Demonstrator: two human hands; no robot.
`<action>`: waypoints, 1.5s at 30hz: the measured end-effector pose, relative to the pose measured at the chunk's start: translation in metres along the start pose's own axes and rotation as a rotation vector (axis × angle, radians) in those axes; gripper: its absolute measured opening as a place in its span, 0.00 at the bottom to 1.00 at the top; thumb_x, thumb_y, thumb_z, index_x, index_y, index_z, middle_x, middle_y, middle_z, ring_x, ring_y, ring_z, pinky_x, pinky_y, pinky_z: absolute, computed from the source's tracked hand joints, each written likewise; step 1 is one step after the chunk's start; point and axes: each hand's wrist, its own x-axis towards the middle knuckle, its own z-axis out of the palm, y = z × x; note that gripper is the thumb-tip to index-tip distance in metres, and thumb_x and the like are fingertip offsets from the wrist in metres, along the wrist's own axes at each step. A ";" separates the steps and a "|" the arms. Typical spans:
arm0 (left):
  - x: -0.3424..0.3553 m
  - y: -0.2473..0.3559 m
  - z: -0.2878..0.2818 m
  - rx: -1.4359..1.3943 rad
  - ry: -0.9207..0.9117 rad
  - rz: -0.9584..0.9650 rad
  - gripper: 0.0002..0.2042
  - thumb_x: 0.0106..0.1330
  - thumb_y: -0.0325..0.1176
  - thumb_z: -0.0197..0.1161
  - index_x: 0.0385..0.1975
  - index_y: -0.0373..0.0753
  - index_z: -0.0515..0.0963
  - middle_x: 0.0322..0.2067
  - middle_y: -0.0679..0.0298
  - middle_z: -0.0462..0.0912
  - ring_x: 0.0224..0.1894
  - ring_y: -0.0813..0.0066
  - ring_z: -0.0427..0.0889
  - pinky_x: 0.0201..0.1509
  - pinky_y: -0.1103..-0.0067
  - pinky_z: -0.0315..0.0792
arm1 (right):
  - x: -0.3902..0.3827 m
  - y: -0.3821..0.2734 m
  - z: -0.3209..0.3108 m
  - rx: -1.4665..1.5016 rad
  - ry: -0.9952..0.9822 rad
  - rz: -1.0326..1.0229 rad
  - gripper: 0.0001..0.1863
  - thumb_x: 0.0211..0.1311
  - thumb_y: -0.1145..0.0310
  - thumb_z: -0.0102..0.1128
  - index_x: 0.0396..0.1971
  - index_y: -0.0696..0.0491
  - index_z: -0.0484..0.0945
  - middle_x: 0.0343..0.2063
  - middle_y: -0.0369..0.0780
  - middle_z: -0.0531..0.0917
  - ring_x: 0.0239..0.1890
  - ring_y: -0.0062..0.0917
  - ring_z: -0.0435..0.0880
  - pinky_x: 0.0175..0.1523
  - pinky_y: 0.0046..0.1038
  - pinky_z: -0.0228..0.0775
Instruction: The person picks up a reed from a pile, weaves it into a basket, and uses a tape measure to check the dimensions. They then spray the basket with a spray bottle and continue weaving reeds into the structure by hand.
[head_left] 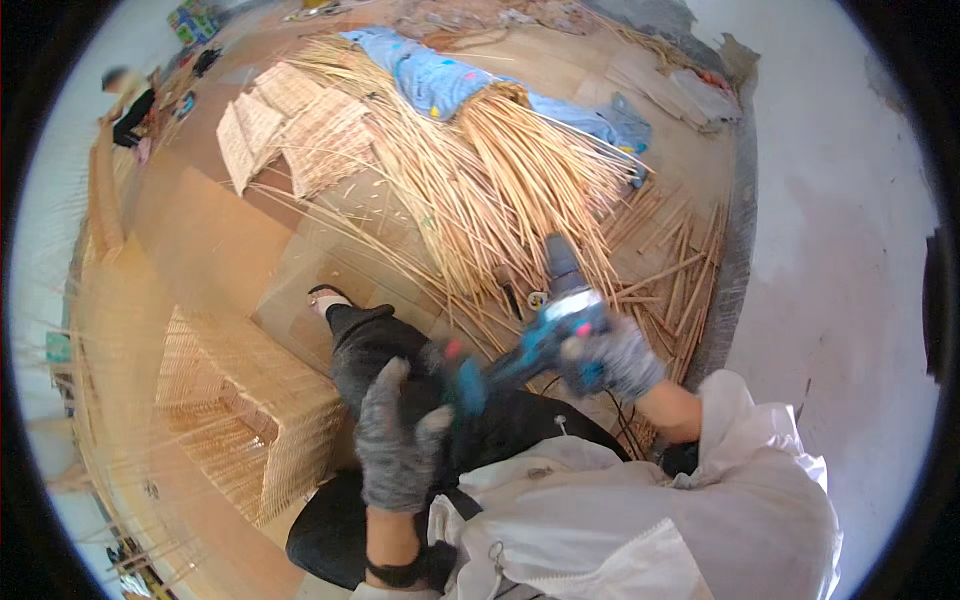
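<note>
My right hand (618, 357), in a grey glove, is closed round a blue-and-black power tool (545, 338). Motion smears the tool, so its exact kind is unclear; a dark end points away from me, and another part reaches left across my lap. My left hand (400, 445), also gloved, is raised over my left thigh with thumb and fingers apart and nothing in it. It is close to the tool's left end. Beyond the tool lies a big heap of thin, pale rattan-like sticks (490, 190), partly wrapped in a blue patterned cloth (420, 75).
A woven box-like piece (290, 415) stands at my left. Woven panels (320, 135) lie behind the sticks. Loose sticks (685, 275) are scattered by the white wall (830, 260) on the right. Another person (130, 110) is at the far left. A cable (625, 425) runs beside my right leg.
</note>
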 end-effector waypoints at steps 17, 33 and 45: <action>0.022 -0.009 -0.003 -0.081 -0.377 -0.357 0.09 0.52 0.36 0.60 0.28 0.36 0.77 0.26 0.59 0.79 0.30 0.66 0.78 0.38 0.74 0.70 | 0.027 0.169 -0.285 -0.172 0.601 0.687 0.14 0.42 0.63 0.64 0.28 0.54 0.73 0.21 0.38 0.77 0.18 0.27 0.74 0.25 0.28 0.69; 0.005 0.087 -0.112 0.425 0.617 0.042 0.20 0.51 0.36 0.58 0.43 0.33 0.69 0.39 0.57 0.74 0.37 0.66 0.75 0.41 0.75 0.69 | 0.083 0.266 -0.309 -1.596 -0.114 0.629 0.23 0.47 0.50 0.52 0.38 0.53 0.74 0.37 0.40 0.77 0.37 0.32 0.77 0.41 0.32 0.68; -0.112 0.050 -0.187 0.564 0.994 -0.126 0.20 0.53 0.36 0.56 0.44 0.33 0.68 0.37 0.58 0.74 0.35 0.68 0.75 0.38 0.76 0.69 | 0.209 0.187 -0.001 -1.395 -0.555 -0.011 0.18 0.51 0.57 0.48 0.38 0.51 0.75 0.35 0.40 0.78 0.35 0.33 0.77 0.38 0.31 0.68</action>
